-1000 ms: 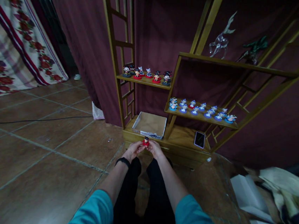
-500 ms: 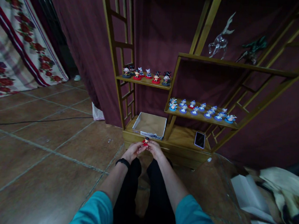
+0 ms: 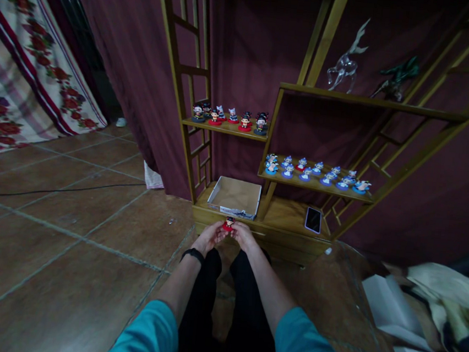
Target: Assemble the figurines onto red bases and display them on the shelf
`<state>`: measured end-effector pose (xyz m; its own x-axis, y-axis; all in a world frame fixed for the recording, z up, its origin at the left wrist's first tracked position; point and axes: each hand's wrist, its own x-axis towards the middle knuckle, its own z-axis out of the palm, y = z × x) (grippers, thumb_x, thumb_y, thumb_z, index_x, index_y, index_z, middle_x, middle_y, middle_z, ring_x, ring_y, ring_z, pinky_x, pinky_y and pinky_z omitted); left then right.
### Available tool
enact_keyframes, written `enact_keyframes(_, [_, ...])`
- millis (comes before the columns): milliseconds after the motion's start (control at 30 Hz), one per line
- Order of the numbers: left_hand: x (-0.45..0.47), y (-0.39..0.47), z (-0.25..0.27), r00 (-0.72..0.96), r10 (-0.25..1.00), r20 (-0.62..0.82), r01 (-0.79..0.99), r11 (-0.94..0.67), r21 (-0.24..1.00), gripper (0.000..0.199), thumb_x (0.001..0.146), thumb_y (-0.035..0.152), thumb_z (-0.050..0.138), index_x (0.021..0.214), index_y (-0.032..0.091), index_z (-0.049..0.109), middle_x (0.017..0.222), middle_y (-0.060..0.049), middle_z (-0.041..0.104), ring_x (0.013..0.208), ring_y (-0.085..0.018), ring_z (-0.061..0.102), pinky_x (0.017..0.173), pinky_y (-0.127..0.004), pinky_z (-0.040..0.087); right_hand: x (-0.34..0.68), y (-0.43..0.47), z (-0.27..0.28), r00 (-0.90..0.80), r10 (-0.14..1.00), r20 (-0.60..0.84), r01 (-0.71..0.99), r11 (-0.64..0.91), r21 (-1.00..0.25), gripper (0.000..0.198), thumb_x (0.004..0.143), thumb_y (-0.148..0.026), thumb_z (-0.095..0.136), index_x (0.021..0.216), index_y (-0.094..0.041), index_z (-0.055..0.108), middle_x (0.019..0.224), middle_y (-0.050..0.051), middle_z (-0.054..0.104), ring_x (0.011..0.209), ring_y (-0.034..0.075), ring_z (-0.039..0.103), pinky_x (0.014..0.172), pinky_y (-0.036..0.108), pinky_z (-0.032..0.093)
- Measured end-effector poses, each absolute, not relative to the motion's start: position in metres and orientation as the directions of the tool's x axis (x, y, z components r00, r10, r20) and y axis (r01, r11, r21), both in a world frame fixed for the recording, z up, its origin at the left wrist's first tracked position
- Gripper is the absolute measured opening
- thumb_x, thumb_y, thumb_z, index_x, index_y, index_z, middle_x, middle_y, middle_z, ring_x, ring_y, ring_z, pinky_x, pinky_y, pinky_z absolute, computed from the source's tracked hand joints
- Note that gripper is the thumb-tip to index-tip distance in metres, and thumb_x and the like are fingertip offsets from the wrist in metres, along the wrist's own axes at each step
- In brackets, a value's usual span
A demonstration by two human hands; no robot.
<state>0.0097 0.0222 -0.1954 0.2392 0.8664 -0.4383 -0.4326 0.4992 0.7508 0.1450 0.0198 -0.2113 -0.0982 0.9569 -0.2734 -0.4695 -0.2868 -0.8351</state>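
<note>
A small red figurine (image 3: 229, 224) with dark hair and a round red base is held between my two hands, just in front of the shelf's drawer. My left hand (image 3: 211, 237) is closed on the base from the left, a black band on that wrist. From the right, my right hand (image 3: 242, 235) grips the same base with its fingertips. Just beyond the figurine lies a shallow open cardboard box (image 3: 238, 197). Its inside shows plain brown.
Several red and black figurines (image 3: 245, 121) stand on the upper left shelf, and several blue-white ones (image 3: 306, 174) on the right shelf. A phone (image 3: 314, 220) lies on the bottom board. Higher up stand a glass deer (image 3: 344, 67) and a dark green statuette (image 3: 397, 78).
The figurine has turned and tipped slightly between my fingers, so its front and red base show differently. Both arms stay in nearly the same place.
</note>
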Motion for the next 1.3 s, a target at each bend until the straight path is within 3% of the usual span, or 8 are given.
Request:
enact_keyframes(133, [0.011, 0.024, -0.194, 0.227, 0.848, -0.479, -0.388, 0.53, 0.754, 0.013, 0.076, 0.022, 0.055, 0.073, 0.01, 0.059, 0.053, -0.003, 0.06, 0.04, -0.006, 0.053, 0.037, -0.013, 0.041, 0.145, 0.021, -0.214, -0.096, 0.957, -0.276, -0.468, -0.288, -0.836, 0.011, 0.06, -0.016, 0.061, 0.07, -0.013, 0.061, 0.054, -0.002, 0.058, 0.042, 0.005, 0.044, 0.043, 0.018, 0.034])
enact_keyframes(433, [0.013, 0.022, -0.189, 0.219, 0.84, -0.496, -0.379, 0.541, 0.751, 0.008, 0.073, 0.014, 0.053, 0.067, 0.01, 0.057, 0.047, -0.001, 0.056, 0.035, -0.005, 0.049, 0.033, -0.011, 0.036, 0.143, 0.02, -0.211, -0.077, 0.96, -0.269, -0.453, -0.274, -0.848, 0.01, 0.061, -0.015, 0.059, 0.071, -0.013, 0.061, 0.052, -0.003, 0.057, 0.04, 0.004, 0.042, 0.041, 0.017, 0.032])
enact_keyframes(833, [0.01, 0.022, -0.193, 0.211, 0.867, -0.451, -0.463, 0.495, 0.735, 0.01, 0.076, 0.012, 0.052, 0.078, 0.007, 0.06, 0.058, -0.007, 0.063, 0.046, -0.008, 0.058, 0.045, -0.014, 0.047, 0.145, 0.018, -0.206, -0.134, 0.953, -0.273, -0.455, -0.304, -0.837, 0.017, 0.07, -0.021, 0.061, 0.086, -0.015, 0.061, 0.066, 0.001, 0.064, 0.055, 0.008, 0.058, 0.053, 0.019, 0.043])
enact_keyframes(1300, [0.011, 0.022, -0.192, 0.219, 0.868, -0.445, -0.509, 0.491, 0.707, 0.009, 0.076, 0.009, 0.052, 0.079, 0.006, 0.059, 0.065, -0.01, 0.065, 0.054, -0.012, 0.063, 0.05, -0.017, 0.051, 0.145, 0.013, -0.2, -0.14, 0.954, -0.264, -0.477, -0.298, -0.827, 0.023, 0.064, -0.015, 0.062, 0.087, -0.015, 0.063, 0.069, 0.002, 0.066, 0.057, 0.009, 0.058, 0.054, 0.02, 0.043])
